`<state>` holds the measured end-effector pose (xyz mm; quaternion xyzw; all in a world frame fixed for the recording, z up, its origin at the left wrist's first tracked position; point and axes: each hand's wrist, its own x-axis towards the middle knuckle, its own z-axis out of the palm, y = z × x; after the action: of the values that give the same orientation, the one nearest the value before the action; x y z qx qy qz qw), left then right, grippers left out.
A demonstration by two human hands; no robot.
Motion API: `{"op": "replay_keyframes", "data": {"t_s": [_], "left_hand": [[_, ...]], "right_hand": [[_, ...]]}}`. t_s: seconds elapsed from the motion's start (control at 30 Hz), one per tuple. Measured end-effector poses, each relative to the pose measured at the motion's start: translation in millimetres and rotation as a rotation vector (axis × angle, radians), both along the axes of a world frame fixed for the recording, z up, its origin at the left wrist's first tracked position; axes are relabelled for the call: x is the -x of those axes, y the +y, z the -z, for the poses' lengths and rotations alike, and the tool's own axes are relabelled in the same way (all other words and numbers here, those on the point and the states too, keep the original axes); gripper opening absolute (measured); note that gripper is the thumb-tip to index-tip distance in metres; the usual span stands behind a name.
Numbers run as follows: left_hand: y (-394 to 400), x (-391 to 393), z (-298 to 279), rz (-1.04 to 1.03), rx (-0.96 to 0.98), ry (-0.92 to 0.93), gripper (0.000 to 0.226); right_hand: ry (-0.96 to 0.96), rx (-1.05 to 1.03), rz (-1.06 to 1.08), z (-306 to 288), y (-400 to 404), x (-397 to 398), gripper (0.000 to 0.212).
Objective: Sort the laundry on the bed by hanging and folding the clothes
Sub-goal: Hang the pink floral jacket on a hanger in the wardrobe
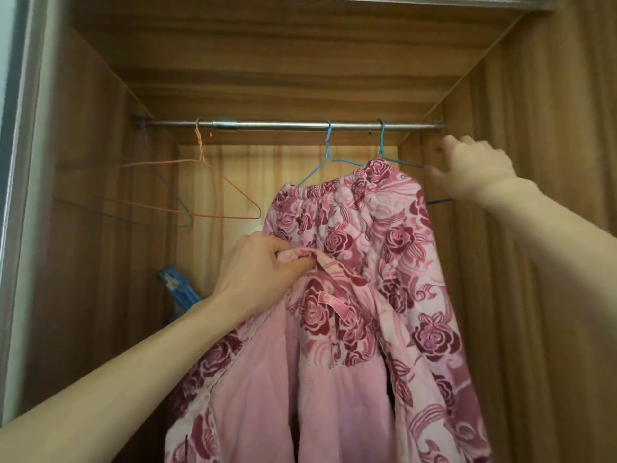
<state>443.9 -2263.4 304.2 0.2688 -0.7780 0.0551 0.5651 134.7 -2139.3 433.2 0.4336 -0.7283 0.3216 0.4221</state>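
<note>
At the far left, an empty orange hanger (200,188) is seen on the rail (287,125), above and to the left of the left hand (260,272). That hand is closed on a bunched fold of the pink rose-print garment (360,295), arm raised and extended forward. The garment hangs with its long axis vertical, between the two hands, its gathered top draped on a blue hanger (329,155) hooked on the rail. Up and to the right, the right hand (474,168) is raised near the rail's end, fingers loosely curled at the tip of a second blue hanger (382,142); whether the wire is actually pinched cannot be told. The left hand is judged nearer the cloth.
</note>
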Motion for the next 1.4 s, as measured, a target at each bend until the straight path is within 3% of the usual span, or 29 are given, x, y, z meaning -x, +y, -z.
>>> {"op": "replay_keyframes", "data": {"t_s": [0.2,0.33,0.6,0.87,0.97,1.2,1.4], "left_hand": [[10.4,12.9,-24.4,-0.006,0.023,-0.060,0.062],[14.6,17.3,-34.0,-0.053,0.038,-0.103,0.064],[20.6,11.9,-31.2,-0.043,0.017,-0.096,0.065],[29.7,8.4,-11.3,-0.005,0.056,0.027,0.063],[30.5,6.5,-4.4,0.044,0.064,0.045,0.063],[34.2,2.8,0.9,0.126,0.065,0.020,0.055],[43.1,-11.2,11.3,0.105,0.106,-0.010,0.060]], "right_hand": [[-0.169,-0.095,-0.086,-7.4,-16.4,8.8,0.034],[-0.219,0.025,-0.164,-13.2,-24.1,9.6,0.024],[-0.254,0.241,-0.276,-8.0,-17.6,-0.6,0.032],[-0.180,0.516,-0.458,79.5,6.2,-11.6,0.028],[-0.257,0.651,-0.522,133.0,24.3,-17.0,0.023],[-0.625,0.576,-0.712,167.4,38.8,-29.0,0.035],[-0.527,0.545,-0.766,198.6,60.3,-48.5,0.050]]}}
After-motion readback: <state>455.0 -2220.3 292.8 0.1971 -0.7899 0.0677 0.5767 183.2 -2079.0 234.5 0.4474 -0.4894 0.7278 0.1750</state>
